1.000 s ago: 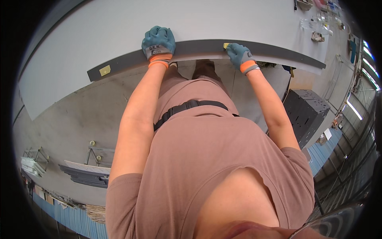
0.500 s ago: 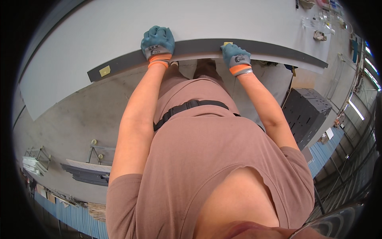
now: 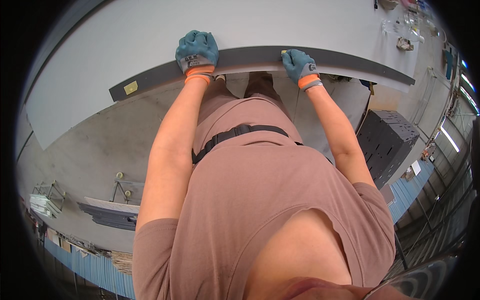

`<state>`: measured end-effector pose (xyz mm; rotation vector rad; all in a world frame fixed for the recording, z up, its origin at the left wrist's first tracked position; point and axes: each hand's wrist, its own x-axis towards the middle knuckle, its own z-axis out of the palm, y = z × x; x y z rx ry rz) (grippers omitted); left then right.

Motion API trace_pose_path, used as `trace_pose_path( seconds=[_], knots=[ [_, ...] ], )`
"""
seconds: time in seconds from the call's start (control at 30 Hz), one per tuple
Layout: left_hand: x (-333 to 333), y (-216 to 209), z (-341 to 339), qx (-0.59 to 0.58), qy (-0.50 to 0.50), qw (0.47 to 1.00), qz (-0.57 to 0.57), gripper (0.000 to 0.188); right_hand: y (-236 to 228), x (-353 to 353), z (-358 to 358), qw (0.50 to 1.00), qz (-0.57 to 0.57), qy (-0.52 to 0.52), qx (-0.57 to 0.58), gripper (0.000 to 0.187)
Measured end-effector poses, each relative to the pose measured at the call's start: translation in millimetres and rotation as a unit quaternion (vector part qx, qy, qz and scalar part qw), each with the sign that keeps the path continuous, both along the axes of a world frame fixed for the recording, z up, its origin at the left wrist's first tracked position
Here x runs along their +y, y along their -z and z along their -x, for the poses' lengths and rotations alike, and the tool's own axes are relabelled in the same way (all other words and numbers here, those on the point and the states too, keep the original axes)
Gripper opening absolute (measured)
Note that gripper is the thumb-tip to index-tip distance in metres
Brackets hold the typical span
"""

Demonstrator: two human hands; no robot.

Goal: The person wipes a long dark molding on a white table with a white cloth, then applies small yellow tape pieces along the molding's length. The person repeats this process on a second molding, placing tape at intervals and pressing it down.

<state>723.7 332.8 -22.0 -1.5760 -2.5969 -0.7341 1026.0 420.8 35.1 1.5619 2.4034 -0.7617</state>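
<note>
A broad white desk (image 3: pixel 280 25) fills the top of the view, and a long dark grey strip (image 3: pixel 252 56) lies flat along its near edge, facing the person. The strip passes beneath both gloved hands. The left grip (image 3: pixel 197 52) is closed over it, fingers curled down, with a shorter length running out to the left and a longer one to the right. The right grip (image 3: pixel 300 66) rests at the strip's nearer side, fingers bent; whether they pinch anything I cannot tell. A pale yellow patch (image 3: pixel 130 87) sits near the strip's left end, well apart from the left grip; a smaller-looking yellow piece (image 3: pixel 284 52) shows just beside the right fingertips.
</note>
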Motion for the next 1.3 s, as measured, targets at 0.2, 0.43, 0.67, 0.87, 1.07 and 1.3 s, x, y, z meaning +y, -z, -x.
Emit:
trace_pose_path(
  seconds=[0.2,0.43,0.67,0.87,1.07,1.3],
  knots=[
    [1,-2,-1,-0.009,-0.007,1.0,0.023,0.02,-19,1,-15,0.938,0.208,0.218,0.172,0.034],
    [0,-3,-1,-0.016,-0.007,1.0,0.009,0.017,-11,-21,-15,0.983,-0.012,0.093,0.156,0.033],
    [0,-3,-1,-0.018,-0.004,1.0,0.006,0.014,-4,-30,1,0.987,-0.106,-0.023,-0.115,0.026],
    [1,-3,-2,-0.022,-0.004,1.0,-0.005,0.014,-22,-12,16,0.977,-0.01,-0.062,-0.203,0.025],
    [1,-7,-1,-0.037,0.001,0.999,-0.002,0.014,-24,-3,23,0.974,0.019,-0.06,-0.219,0.024],
    [0,-4,-1,-0.036,-0.003,0.999,0.0,0.016,-19,-9,28,0.977,-0.003,-0.039,-0.207,0.022]
  ],
)
